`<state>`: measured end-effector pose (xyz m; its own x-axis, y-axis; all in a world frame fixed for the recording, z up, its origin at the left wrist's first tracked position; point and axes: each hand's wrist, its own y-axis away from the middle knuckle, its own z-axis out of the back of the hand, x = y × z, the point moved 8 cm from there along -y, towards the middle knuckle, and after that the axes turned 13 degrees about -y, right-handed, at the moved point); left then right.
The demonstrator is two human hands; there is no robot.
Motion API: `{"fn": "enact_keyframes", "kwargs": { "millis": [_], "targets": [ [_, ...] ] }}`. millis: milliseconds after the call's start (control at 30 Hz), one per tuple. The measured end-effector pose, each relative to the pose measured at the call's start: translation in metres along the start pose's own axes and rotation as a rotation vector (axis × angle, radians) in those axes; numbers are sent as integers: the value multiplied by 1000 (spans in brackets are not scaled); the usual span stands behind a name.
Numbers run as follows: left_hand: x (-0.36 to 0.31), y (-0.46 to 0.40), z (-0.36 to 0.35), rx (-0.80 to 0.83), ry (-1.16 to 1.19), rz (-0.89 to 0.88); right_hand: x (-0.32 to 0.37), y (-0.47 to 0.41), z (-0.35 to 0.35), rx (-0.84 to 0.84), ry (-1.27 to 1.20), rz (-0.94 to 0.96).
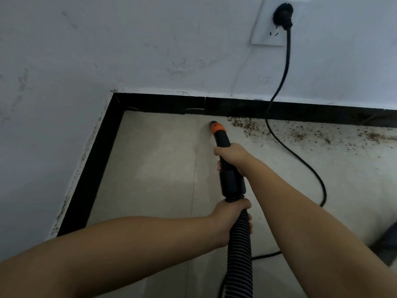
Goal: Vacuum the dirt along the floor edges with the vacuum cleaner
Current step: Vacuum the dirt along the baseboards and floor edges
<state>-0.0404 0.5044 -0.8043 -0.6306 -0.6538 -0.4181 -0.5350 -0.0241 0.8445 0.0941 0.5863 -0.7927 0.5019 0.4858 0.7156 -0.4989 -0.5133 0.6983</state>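
Beside the dirt [247,125] lies the power cord [285,147]; the nozzle [217,127] could snag it. Right hand [233,157] fingers wrap the wand [229,175], left hand [231,218] fingers the hose [239,254].

left hand [231,220]: bare, no glove, ring or watch | right hand [233,157]: bare likewise | forearms: both uncovered, no sleeve in view

We find bare floor [154,160] open to the left of the nozzle [215,125], right up to the black skirting [150,103] in the corner. To the right, the power cord [279,82] hangs from the wall socket [272,24] and loops across the floor through the dirt [247,125], lying in our way along that edge.
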Motion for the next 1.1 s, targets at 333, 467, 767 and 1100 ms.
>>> {"fn": "enact_keyframes", "kwargs": {
  "millis": [333, 467, 767, 1100],
  "targets": [
    [45, -1, -62, 79, -284, 92, -47, 53, 104, -233, -194, -37],
    [55, -4, -89, 132, -336, 147, -60, 68, 146, -322, -249, -42],
    [43, -9, -114, 143, -338, 103, -59, 65, 179, -359, -286, -61],
    [29, -5, -70, -18, -185, 18, -30, 39, 97, -128, -141, -39]
  ]
}}
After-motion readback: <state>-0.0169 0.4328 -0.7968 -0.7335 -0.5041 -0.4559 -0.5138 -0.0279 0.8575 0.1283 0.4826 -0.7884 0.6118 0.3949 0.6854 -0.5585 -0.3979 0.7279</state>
